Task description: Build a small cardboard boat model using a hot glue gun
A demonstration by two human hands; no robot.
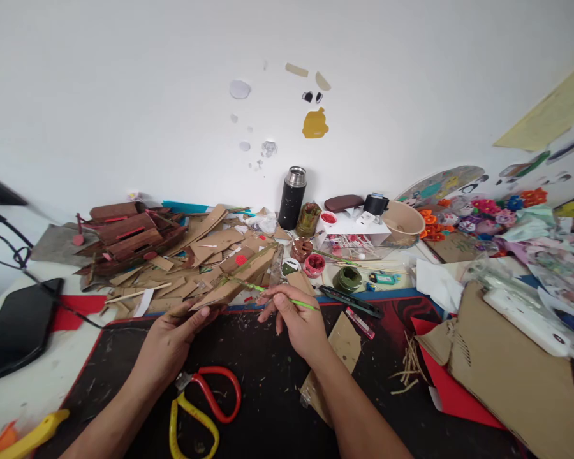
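My left hand (175, 331) grips the near end of a long, boat-shaped cardboard piece (239, 284), thumb on top and fingers beneath. Green paint runs along part of its upper edge. In my right hand (291, 319) is a thin green paintbrush (253, 285), pinched between thumb and fingers, its tip against or just over the cardboard. Behind my hands stand open paint jars: a dark green one (347, 279), a red one (314, 264) and a brown one (302, 247). Scissors with red and yellow handles (215, 395) lie on the dark mat below my left wrist.
A brown model boat (129, 236) and cardboard scraps (172, 290) fill the back left. A black flask (292, 197) stands by the wall. A black cutter knife (350, 301) lies right of my right hand. Large cardboard (516, 382) covers the right, a phone (22, 328) the left.
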